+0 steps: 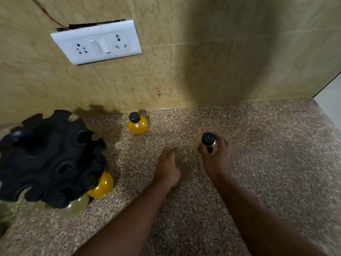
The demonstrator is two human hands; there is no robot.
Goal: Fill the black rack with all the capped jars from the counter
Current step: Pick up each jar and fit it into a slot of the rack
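Observation:
The black rack [49, 159] stands at the left of the counter, with a yellow jar [103, 185] and a pale jar [77, 207] hanging in its lower slots. A yellow jar with a black cap [138, 123] stands alone near the wall. My right hand [219, 159] is wrapped around a dark-filled jar with a black cap [209, 143], upright on or just above the counter. My left hand [169, 167] hovers beside it, blurred, fingers curled, holding nothing that I can see.
The speckled granite counter [267, 163] meets a beige tiled wall [203, 71] at the back. A white switch and socket plate [97, 41] is on the wall. The counter's edge drops off at the far right [328, 115].

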